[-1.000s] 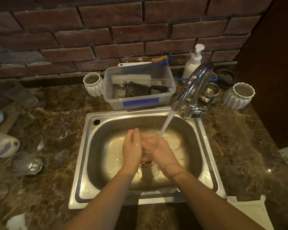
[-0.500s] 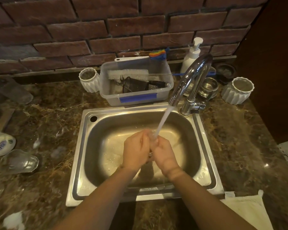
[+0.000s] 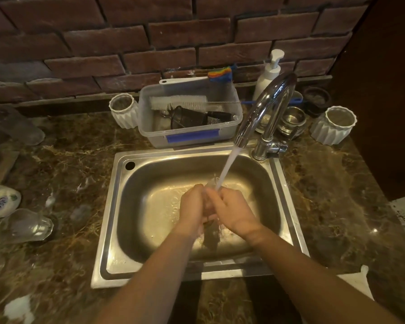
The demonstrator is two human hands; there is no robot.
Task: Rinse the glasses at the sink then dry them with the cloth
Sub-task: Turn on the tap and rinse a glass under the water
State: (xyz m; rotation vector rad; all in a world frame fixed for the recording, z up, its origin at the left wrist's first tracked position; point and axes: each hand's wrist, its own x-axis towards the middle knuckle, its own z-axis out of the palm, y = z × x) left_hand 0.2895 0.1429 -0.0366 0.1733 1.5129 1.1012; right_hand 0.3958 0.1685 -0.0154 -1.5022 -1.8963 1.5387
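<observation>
Both hands are over the steel sink [image 3: 117, 206], closed together around a clear glass [image 3: 211, 183] whose rim shows just above the fingers. My left hand [image 3: 192, 206] wraps its left side and my right hand [image 3: 232, 211] its right side. Water runs from the chrome tap [image 3: 264, 108] straight onto the glass. Most of the glass is hidden by my fingers. Another clear glass [image 3: 28, 226] lies on its side on the counter to the left. A white cloth [image 3: 358, 284] lies at the counter's front right edge.
Behind the sink stands a clear plastic tub [image 3: 192, 134] with a bottle brush and utensils. White ribbed cups [image 3: 123, 111] [image 3: 334, 125], a soap pump bottle [image 3: 268, 73] and small steel bowls [image 3: 291, 120] line the brick wall. Foam patches and a white bottle [image 3: 0, 199] sit on the left counter.
The hands have closed more tightly around the glass and risen a little toward the water stream. The tap keeps running.
</observation>
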